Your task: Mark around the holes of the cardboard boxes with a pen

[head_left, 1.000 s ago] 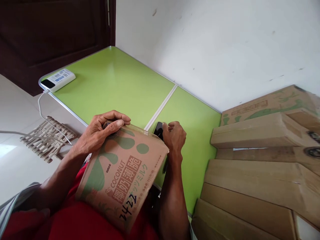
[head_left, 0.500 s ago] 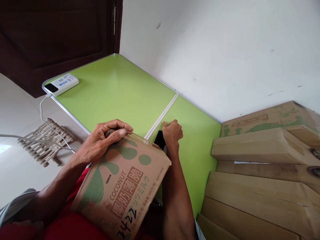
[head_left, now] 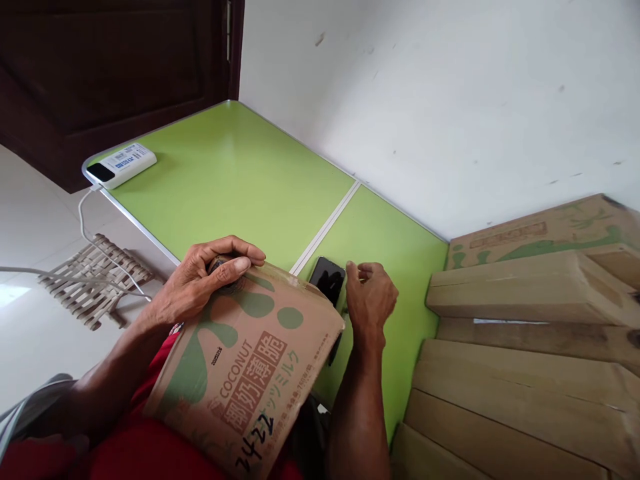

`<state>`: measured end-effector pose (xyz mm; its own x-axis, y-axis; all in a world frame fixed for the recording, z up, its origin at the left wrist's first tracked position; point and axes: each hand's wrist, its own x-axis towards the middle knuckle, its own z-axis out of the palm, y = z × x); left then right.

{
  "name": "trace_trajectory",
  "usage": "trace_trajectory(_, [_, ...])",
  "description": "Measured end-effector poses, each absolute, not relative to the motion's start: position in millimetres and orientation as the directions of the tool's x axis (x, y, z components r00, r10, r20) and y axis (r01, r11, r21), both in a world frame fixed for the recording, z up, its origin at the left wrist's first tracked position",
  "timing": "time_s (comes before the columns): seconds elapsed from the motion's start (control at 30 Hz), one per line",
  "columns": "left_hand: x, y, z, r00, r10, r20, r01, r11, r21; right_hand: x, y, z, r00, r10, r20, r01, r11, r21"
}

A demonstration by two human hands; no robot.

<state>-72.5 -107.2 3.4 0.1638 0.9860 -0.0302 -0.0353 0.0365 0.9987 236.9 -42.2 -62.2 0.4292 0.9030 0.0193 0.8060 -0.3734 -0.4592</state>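
Observation:
A flattened brown cardboard box (head_left: pixel 240 373), printed with green splashes and the word COCONUT, leans tilted in front of me. My left hand (head_left: pixel 210 273) grips its upper left corner, thumb on the printed face and fingers behind the edge. A dark round mark shows under that thumb. My right hand (head_left: pixel 370 297) is raised just right of the box, its fingers curled in; whatever lies inside them is hidden. Between that hand and the box's top edge, a black smartphone (head_left: pixel 329 278) lies on the green folding table (head_left: pixel 240 180), partly covered by the box.
A white device with a black screen (head_left: pixel 123 165) sits at the table's far left corner, a white cable running from it. Several flattened cardboard boxes (head_left: pixel 515 380) stack along the right side. A woven stool (head_left: pixel 95 280) stands on the floor at left. A wall borders the table's far edge.
My right hand has moved right and slightly down, away from the phone, uncovering more of it. My left hand keeps its grip on the box, which has hardly moved.

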Motion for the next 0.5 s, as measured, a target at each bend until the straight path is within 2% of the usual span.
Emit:
trace_trajectory(0.2, [-83,-110,-5,0.22,0.976,-0.002,-0.093,0.023,0.995,263,-86,-56,0.478,0.878,-0.021,0.773,-0.431,-0.466])
trace_trajectory(0.37, [-76,-113,2,0.081,0.996,-0.039,-0.027,0.042,0.999,220,-112,-68,0.36,0.922,-0.141,0.792,-0.382,-0.477])
trace_trajectory(0.5, [-71,-113,6,0.063,0.997,-0.045,0.025,0.044,0.999,191,-120,-79,0.396,0.901,-0.175,0.77,-0.43,-0.471])
